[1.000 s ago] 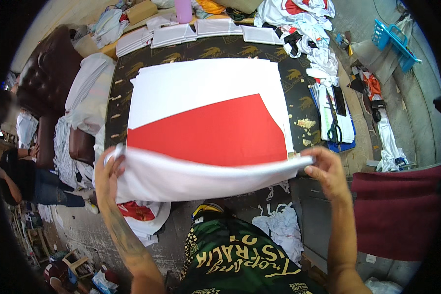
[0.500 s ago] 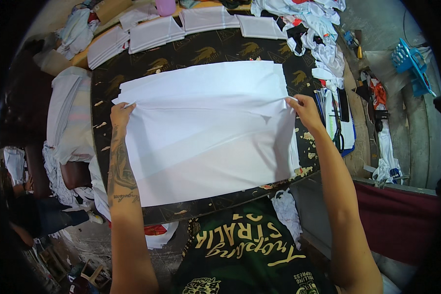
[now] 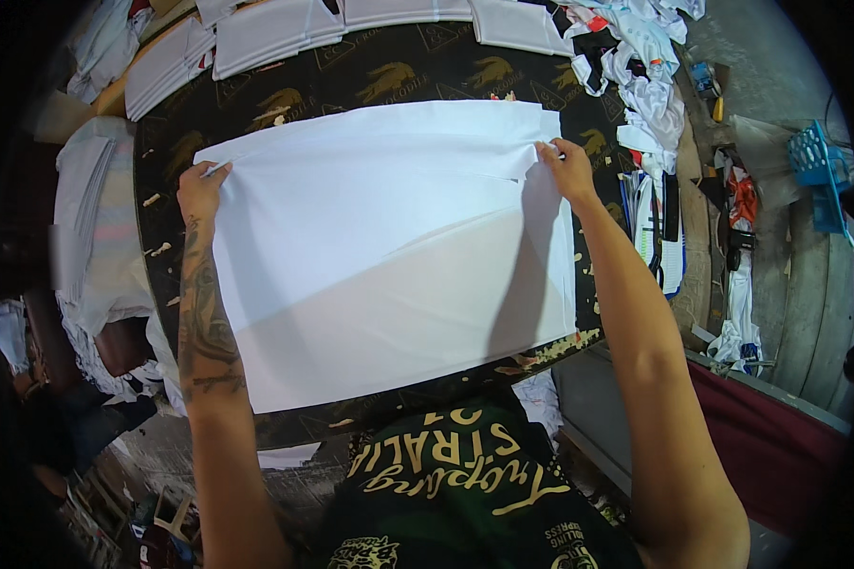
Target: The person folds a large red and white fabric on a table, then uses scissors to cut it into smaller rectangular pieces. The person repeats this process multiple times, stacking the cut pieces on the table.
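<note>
A wide white fabric panel (image 3: 380, 228) spreads over other white cloth on the dark table (image 3: 185, 204). At its left edge, toward the far side, my left hand (image 3: 200, 192) pinches the fabric between thumb and fingers. My right hand (image 3: 569, 171) grips the same panel near its far right corner. Between the two hands the cloth is drawn fairly taut, with creases close to the right fingers. Its near part hangs down to the table's front edge. The layers underneath show along the far and right sides.
Folded white cloth stacks (image 3: 280, 40) line the table's far edge. Crumpled white garments (image 3: 650, 95) heap at the far right, above papers and dark scissors (image 3: 657, 237). A plastic-covered stack of white cloth (image 3: 85, 199) stands on the left. A blue plastic basket (image 3: 819, 161) is at far right.
Both hands, still gripping the panel, have moved slightly away from me and up. The fabric between them is smoother, and the view has shifted a little.
</note>
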